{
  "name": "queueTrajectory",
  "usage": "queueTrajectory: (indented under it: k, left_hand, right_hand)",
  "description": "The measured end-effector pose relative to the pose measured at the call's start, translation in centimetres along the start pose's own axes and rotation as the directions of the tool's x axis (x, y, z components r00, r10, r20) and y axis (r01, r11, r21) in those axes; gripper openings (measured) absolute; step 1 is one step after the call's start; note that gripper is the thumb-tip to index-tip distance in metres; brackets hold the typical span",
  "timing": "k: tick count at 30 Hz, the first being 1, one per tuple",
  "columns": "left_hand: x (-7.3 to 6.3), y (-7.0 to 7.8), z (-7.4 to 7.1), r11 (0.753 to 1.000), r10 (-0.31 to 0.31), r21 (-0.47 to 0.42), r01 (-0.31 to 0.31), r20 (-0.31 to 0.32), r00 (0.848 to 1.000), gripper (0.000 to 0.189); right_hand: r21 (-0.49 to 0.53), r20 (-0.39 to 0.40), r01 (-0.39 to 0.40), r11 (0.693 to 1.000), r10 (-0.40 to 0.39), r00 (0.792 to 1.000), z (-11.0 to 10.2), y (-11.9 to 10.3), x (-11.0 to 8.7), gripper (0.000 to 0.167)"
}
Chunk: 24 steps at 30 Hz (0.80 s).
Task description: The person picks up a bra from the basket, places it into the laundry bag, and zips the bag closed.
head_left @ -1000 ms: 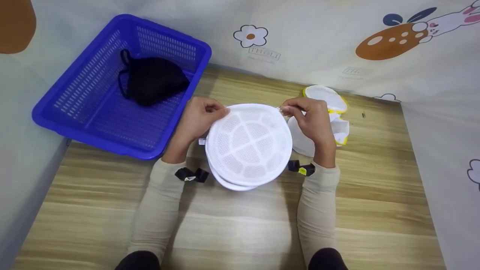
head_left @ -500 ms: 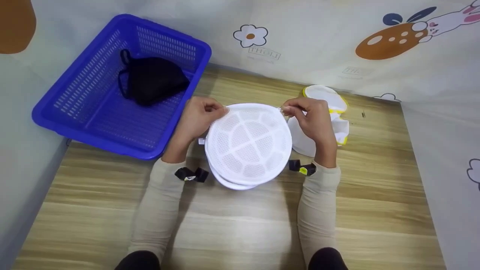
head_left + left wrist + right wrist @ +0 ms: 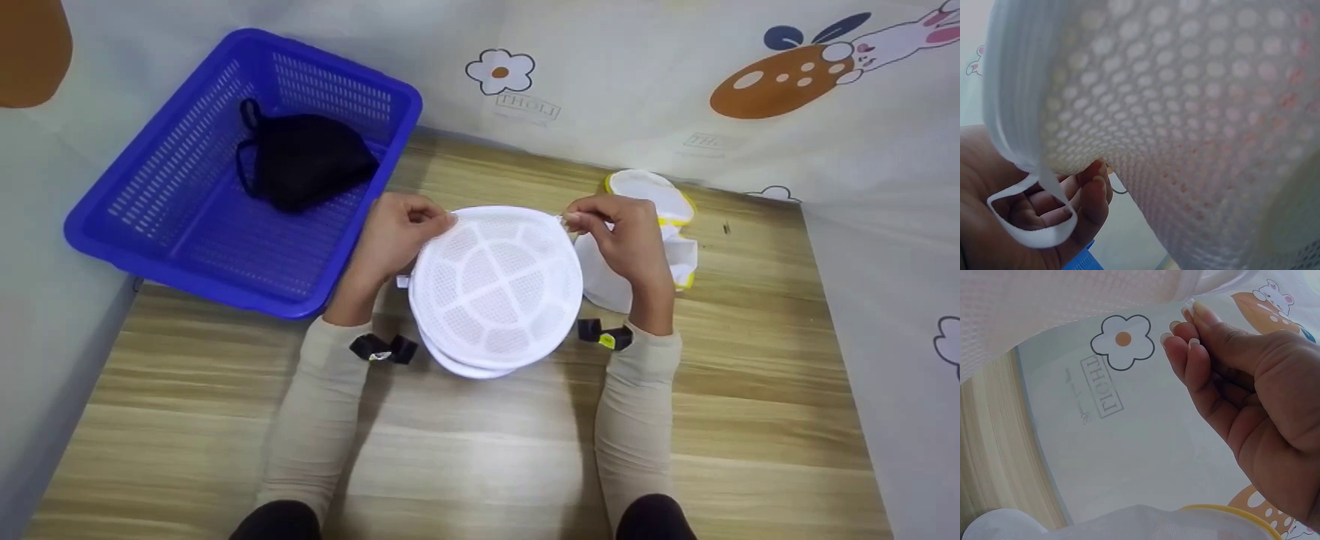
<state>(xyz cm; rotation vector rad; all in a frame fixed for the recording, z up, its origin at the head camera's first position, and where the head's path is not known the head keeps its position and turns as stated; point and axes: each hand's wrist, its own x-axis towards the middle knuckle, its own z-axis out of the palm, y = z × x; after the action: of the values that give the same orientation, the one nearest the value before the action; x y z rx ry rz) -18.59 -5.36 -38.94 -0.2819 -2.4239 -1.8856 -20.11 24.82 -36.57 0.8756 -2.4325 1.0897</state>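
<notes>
A round white mesh laundry bag [image 3: 499, 285] with a wheel-like pattern on its face is held up over the table in the head view, a second round layer showing below its near edge. My left hand [image 3: 394, 236] pinches its upper left rim between thumb and fingers. At the upper right rim my right hand [image 3: 628, 236] pinches the edge with its fingertips. Close up in the left wrist view, a white fabric loop [image 3: 1044, 237] hangs from the bag's banded edge in front of the palm. The right wrist view shows thumb and forefinger together at the edge.
A blue plastic basket [image 3: 97, 236] stands at the left, holding a black fabric piece [image 3: 311, 161] with thin loops. White cloth pieces with yellow trim [image 3: 651, 199] lie behind my right hand. A printed sheet [image 3: 615, 90] rises behind the wooden table [image 3: 757, 375].
</notes>
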Motion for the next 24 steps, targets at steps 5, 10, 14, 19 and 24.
queueTrajectory:
  k: [5, 10, 14, 19, 24]
  left_hand:
    - [0.01, -0.06, 0.03, 1.0, 0.0, -0.003, 0.0, -0.004, 1.0, 0.012]
    - [-0.04, -0.01, 0.07, 1.0, -0.009, -0.012, 0.009, -0.002, 1.0, 0.011]
    - [-0.01, -0.06, 0.1, 1.0, -0.008, -0.007, 0.008, 0.0, 1.0, 0.011]
    - [-0.01, -0.06, 0.1, 1.0, -0.004, -0.012, 0.004, -0.002, 1.0, 0.011]
    - [-0.02, -0.03, 0.09, 1.0, 0.001, -0.018, -0.002, -0.005, 1.0, 0.011]
  right_hand:
    - [-0.002, 0.003, 0.01, 1.0, -0.01, 1.0, -0.06, 0.03, 0.0, 0.007]
    - [0.003, 0.005, 0.0, 1.0, 0.0, 1.0, -0.11, -0.01, -0.12, 0.008]
    - [0.001, 0.004, 0.0, 1.0, 0.0, 1.0, -0.14, -0.02, -0.17, 0.008]
    - [0.001, 0.007, 0.001, 1.0, -0.001, 1.0, -0.16, -0.19, -0.06, 0.008]
    - [0.001, 0.011, -0.005, 1.0, 0.005, 1.0, -0.19, -0.26, -0.02, 0.008]
